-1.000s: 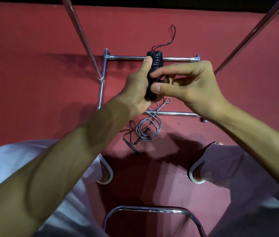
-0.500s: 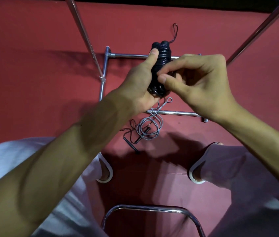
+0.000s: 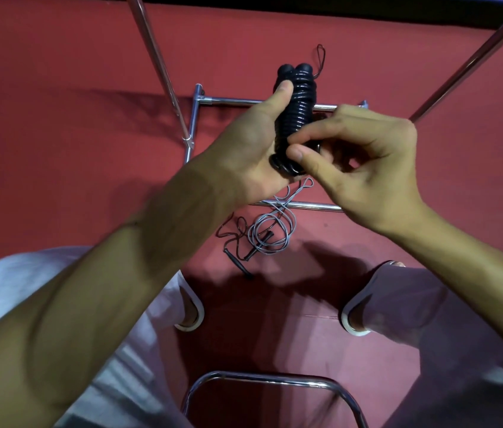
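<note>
**Black rope bundle gripped by both hands**

On my feed the rope bundle (image 3: 299, 106), black cord wound tightly round two handles, is held up at the centre of the scene, above the red floor (image 3: 58, 118). The left hand (image 3: 250, 152) grips it from the left, fingers curled round behind and the thumb (image 3: 281, 95) pressed flat along the coils towards the far end. The right hand (image 3: 367, 162) comes in from the right, and I see its thumb and forefinger (image 3: 301, 138) pinching the coils at the near end, its other fingers loosely curled. The two hands touch around the bundle. A thin black loop (image 3: 321, 60) sticks out at the far end. Below, on the floor, lie a grey cord (image 3: 274, 233) and a black cord (image 3: 233, 239), beside a metal frame (image 3: 195, 125).
</note>
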Demonstrator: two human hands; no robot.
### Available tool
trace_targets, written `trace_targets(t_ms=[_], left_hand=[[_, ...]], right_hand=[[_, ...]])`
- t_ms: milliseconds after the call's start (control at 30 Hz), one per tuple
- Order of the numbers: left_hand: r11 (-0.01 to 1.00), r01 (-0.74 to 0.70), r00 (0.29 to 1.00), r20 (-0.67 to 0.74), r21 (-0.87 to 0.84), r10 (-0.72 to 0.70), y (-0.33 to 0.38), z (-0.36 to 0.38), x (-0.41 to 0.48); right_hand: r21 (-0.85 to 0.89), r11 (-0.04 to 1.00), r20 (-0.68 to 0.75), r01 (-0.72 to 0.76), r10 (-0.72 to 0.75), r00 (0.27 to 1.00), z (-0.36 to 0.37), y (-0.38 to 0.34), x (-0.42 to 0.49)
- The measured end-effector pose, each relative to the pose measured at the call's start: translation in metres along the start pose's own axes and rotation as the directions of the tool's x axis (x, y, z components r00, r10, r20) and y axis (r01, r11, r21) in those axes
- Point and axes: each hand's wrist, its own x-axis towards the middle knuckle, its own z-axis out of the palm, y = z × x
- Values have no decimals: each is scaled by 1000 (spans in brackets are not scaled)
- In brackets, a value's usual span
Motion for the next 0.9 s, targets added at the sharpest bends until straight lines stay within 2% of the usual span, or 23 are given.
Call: trace_targets(t_ms=[100,200,300,533,733,800,900], left_hand=[[1000,17,999,-43,13,-16,-1,2,0],[999,44,995,-95,29,-41,-4,2,0],[996,79,986,-150,42,-72,-6,-1,1],[983,184,960,-217,22,-175,-7,-6,-5],[983,178,960,-229,48,-163,-5,-6,-8],[980,195,955,-232,33,-182,-4,-8,-6],[973,216,944,-270,81,-188,-4,-8,-3]], right_hand=[[-35,999,-72,32,-35,997,6,-2,-3],[-58,996,-78,68,-72,994,10,-3,-5],[-90,987,-21,136,-138,990,11,1,-5],[-34,978,128,206,-200,971,7,9,-7],[-99,947,271,306,-271,924,5,13,-14],[-83,959,252,269,-241,937,8,12,-15],[66,993,197,93,-105,975,11,9,-16]])
